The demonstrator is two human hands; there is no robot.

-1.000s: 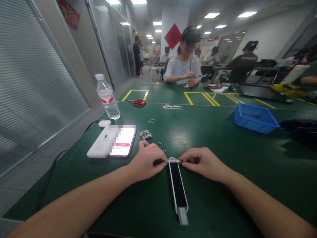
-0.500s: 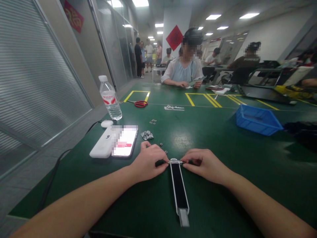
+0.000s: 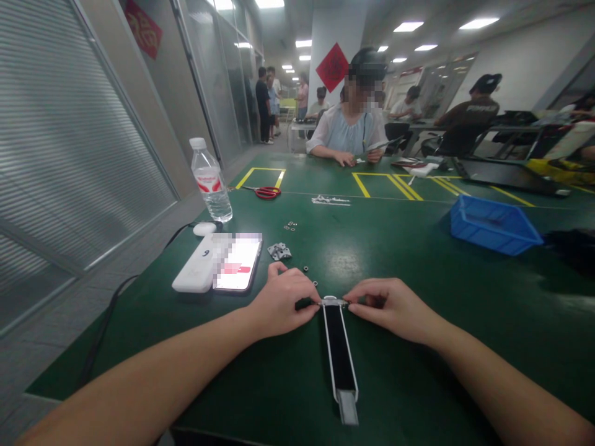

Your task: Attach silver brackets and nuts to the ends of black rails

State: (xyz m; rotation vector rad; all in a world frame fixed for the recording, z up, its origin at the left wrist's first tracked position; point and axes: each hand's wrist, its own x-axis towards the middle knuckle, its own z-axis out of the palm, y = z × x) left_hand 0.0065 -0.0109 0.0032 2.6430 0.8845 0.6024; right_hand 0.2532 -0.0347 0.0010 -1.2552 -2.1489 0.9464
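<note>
A long, narrow white-framed part with a black strip down its middle (image 3: 340, 350) lies on the green table, pointing toward me. A grey tab (image 3: 348, 409) sticks out of its near end. Across the far end runs a thin metal rod (image 3: 333, 303). My left hand (image 3: 286, 301) pinches the rod's left end between thumb and fingertips, while my right hand (image 3: 390, 303) pinches its right end. The fingertips hide both tips of the rod. Beyond my left hand lie small nuts (image 3: 305, 269) and a pile of grey metal pieces (image 3: 279, 251).
To the left are a phone (image 3: 239, 263), a white power bank (image 3: 195, 266) and a water bottle (image 3: 211, 186). Red-handled scissors (image 3: 268, 192), thin metal strips (image 3: 331, 201) and small rings (image 3: 290, 227) lie farther back. A blue bin (image 3: 495, 226) stands right. Another person (image 3: 357, 130) sits opposite.
The view has shifted slightly, so everything on the table appears a little farther right. Both hands keep their pinch at the rod, with no clear movement of the part.
</note>
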